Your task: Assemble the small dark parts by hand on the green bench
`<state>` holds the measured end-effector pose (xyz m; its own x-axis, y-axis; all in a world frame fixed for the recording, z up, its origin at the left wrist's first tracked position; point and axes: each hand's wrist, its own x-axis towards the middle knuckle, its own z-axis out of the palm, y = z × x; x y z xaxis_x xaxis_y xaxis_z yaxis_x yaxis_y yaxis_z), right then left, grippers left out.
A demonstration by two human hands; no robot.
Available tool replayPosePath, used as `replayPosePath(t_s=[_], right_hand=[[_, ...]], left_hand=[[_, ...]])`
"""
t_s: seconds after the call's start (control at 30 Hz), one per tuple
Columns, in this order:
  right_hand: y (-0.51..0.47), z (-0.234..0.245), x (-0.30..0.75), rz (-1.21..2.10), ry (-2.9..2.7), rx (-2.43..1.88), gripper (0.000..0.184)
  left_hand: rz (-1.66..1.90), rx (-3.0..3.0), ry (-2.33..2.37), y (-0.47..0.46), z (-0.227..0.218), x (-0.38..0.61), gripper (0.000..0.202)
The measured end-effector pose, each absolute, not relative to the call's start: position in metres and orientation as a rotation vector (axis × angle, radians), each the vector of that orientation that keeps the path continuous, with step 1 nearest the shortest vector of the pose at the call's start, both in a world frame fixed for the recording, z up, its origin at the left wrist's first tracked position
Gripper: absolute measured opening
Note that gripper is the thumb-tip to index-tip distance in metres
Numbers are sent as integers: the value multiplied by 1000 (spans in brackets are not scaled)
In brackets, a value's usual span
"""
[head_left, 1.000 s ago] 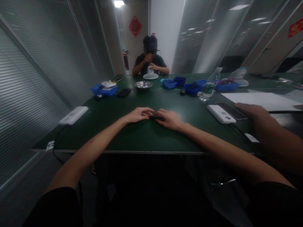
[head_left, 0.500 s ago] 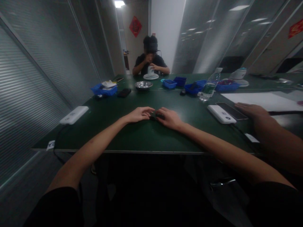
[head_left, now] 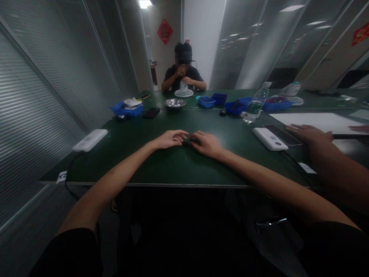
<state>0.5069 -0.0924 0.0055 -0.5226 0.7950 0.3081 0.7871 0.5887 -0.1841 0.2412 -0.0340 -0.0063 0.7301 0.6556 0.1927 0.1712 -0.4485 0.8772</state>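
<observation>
My left hand (head_left: 172,139) and my right hand (head_left: 208,144) meet over the middle of the dark green table (head_left: 161,169). Between their fingertips, on or just above the tabletop, is a small black object (head_left: 186,143). Its kind is too dark and too covered to make out. The left hand's fingers are bent and closed on its left side. From the right, my other hand's curled fingers hold it and hide part of it.
White power banks (head_left: 90,140) with cables lie left and right. Beyond are a metal bowl (head_left: 175,104), blue trays (head_left: 127,109), a black wallet-like item (head_left: 151,112) and a water bottle (head_left: 256,104). A co-worker's hand (head_left: 307,133) rests beside a phone (head_left: 282,135); another person sits opposite.
My hands stay in nearly the same place, and less of the black object shows by the right fingers. At the far right, a co-worker's other hand has come further into view over the white sheet.
</observation>
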Motion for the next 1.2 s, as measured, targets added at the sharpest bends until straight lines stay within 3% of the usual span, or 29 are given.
replayPosePath(t_s=[1.2], right_hand=[[-96,11,503,71,-2453,-1360,35]], left_hand=[[629,2082,621,-37,-3,242,50]])
